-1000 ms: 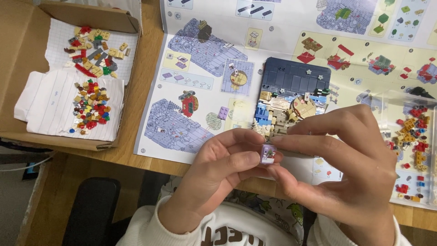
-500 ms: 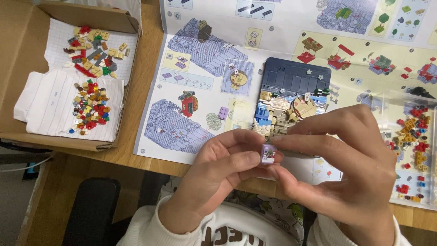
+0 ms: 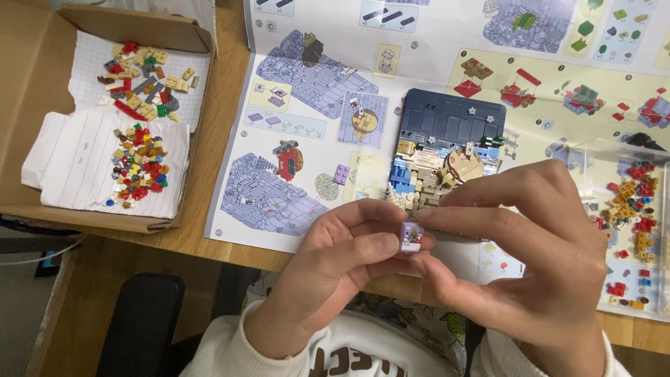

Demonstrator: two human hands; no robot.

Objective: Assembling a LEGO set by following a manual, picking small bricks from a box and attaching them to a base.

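Head view: a tiny lilac brick piece (image 3: 410,237) is pinched between the fingertips of both hands, left hand (image 3: 335,262) and right hand (image 3: 537,258) meeting on it with fingers closed narrow. It sits just below the half-built brick model (image 3: 447,150), toward the person, the right hand nearer the model. The model rests on the instruction sheet (image 3: 293,167); a cardboard tray (image 3: 28,105) of loose bricks lies well left of it.

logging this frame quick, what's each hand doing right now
Left hand: closed, fingertips pinching the small lilac brick.
Right hand: closed, fingertips on the same brick from the other side.
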